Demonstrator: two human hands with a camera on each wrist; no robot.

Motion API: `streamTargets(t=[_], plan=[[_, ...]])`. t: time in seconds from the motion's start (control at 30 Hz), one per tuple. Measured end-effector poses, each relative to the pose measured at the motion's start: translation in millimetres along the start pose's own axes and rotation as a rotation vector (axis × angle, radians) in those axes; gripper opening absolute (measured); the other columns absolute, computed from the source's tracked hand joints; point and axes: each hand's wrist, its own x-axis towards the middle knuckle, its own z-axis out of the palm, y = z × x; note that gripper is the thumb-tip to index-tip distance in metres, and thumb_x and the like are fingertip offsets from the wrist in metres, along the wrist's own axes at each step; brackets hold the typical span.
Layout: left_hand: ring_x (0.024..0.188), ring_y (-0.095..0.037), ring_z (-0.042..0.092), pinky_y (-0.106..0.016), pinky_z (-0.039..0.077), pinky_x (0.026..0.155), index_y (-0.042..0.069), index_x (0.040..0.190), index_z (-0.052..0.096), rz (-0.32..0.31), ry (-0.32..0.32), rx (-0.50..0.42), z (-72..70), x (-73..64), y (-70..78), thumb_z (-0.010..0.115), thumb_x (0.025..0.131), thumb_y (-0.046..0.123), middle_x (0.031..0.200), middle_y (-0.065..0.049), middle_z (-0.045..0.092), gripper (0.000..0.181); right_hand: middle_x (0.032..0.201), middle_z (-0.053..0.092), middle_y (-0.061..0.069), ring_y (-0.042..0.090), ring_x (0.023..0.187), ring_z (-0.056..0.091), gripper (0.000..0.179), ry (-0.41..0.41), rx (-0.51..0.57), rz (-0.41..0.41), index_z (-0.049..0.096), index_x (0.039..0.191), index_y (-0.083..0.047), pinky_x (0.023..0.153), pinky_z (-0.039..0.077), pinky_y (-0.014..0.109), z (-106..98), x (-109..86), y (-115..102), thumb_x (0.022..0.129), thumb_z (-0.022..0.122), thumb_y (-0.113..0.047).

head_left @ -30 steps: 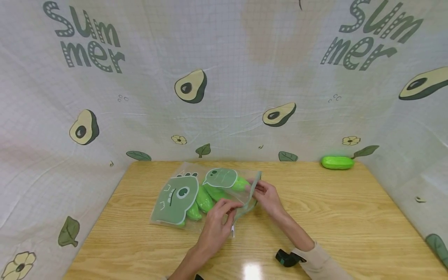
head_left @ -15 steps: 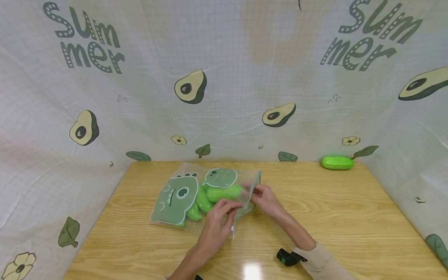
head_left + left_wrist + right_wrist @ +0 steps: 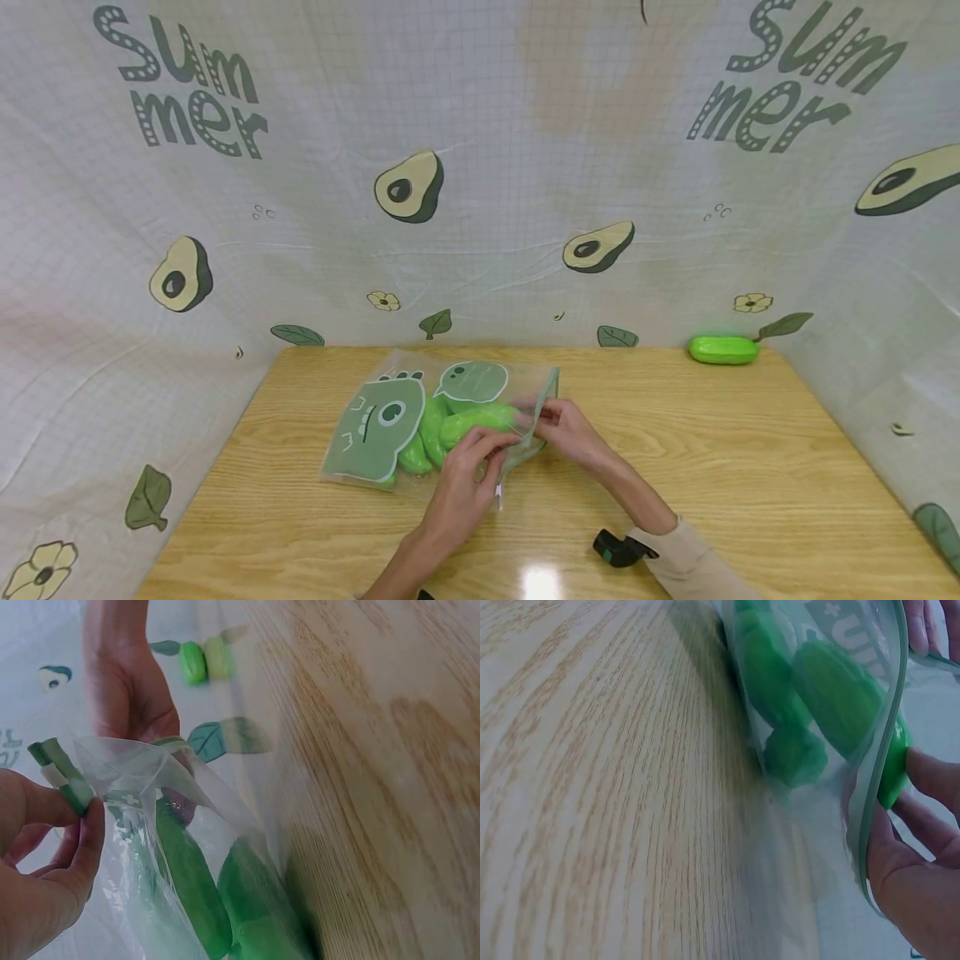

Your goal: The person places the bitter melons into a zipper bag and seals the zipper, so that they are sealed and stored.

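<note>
A clear zip bag [image 3: 386, 425] with a green cartoon monster print lies on the table, several green toy vegetables inside. My left hand [image 3: 459, 493] pinches the near side of the bag's mouth; in the left wrist view its thumb and fingertips grip the green zip strip [image 3: 64, 777]. My right hand [image 3: 567, 431] reaches into the open mouth from the right. Between its thumb and fingers is the end of a green toy cucumber [image 3: 891, 774], whose body lies inside the bag. Beside that cucumber, a knobbly green piece [image 3: 795, 755] shows through the plastic.
Another green toy cucumber [image 3: 723, 350] lies at the table's back right, against the cloth backdrop [image 3: 495, 183] printed with avocados. The wooden table [image 3: 690, 433] has cloth walls at its sides. A black wrist device [image 3: 621, 550] sits at the right sleeve.
My right hand has come slightly toward the front along the bag's mouth, and the cucumber it holds has shifted toward the near side inside the bag. The left hand has stayed put.
</note>
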Motion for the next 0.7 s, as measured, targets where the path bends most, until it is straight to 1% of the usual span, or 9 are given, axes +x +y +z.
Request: streamTargets(t=[0.13,0.33,0.43,0.6,0.7], plan=[[0.08,-0.009,0.058,-0.02,0.054,0.065,0.006,0.109,0.075,0.017,0.009,-0.012,0.7,0.0,-0.6,0.07,0.091,-0.011,0.098,-0.004,0.067,0.026,0.128,0.067,0.022,0.028,0.115,0.066,0.038,-0.045,-0.008,-0.003,0.062,0.134,0.007,0.092,0.054,0.024,-0.6,0.3,-0.5,0.103,0.063,-0.016],[0.083,-0.01,0.06,-0.02,0.055,0.066,0.004,0.11,0.075,0.005,0.005,-0.025,0.1,0.2,0.8,0.07,0.091,-0.01,0.099,-0.005,0.067,0.024,0.131,0.065,0.024,0.028,0.117,0.064,0.037,-0.089,-0.01,-0.016,0.061,0.134,0.009,0.09,0.055,0.024,0.8,2.0,0.4,0.103,0.062,-0.011],[0.082,-0.01,0.06,-0.02,0.055,0.065,0.005,0.109,0.075,0.01,0.011,-0.024,0.2,0.1,0.7,0.07,0.09,-0.011,0.099,-0.005,0.067,0.025,0.129,0.066,0.024,0.023,0.114,0.066,0.036,-0.112,-0.012,-0.022,0.061,0.133,0.011,0.09,0.055,0.023,1.7,3.2,0.7,0.102,0.061,-0.009],[0.083,-0.011,0.061,-0.02,0.055,0.065,0.005,0.109,0.075,0.022,0.019,-0.025,0.6,-0.1,-0.2,0.071,0.089,-0.012,0.098,-0.005,0.068,0.026,0.125,0.068,0.026,0.01,0.102,0.067,0.036,-0.158,-0.031,-0.035,0.06,0.131,0.015,0.086,0.054,0.019,2.5,5.2,1.0,0.099,0.059,-0.002],[0.085,-0.011,0.062,-0.02,0.056,0.066,0.005,0.11,0.075,0.018,0.015,-0.028,0.6,-0.5,-0.5,0.07,0.09,-0.011,0.099,-0.005,0.068,0.026,0.124,0.068,0.025,0.006,0.098,0.065,0.036,-0.182,-0.042,-0.051,0.061,0.131,0.014,0.083,0.054,0.018,1.3,5.7,0.3,0.097,0.057,0.001]])
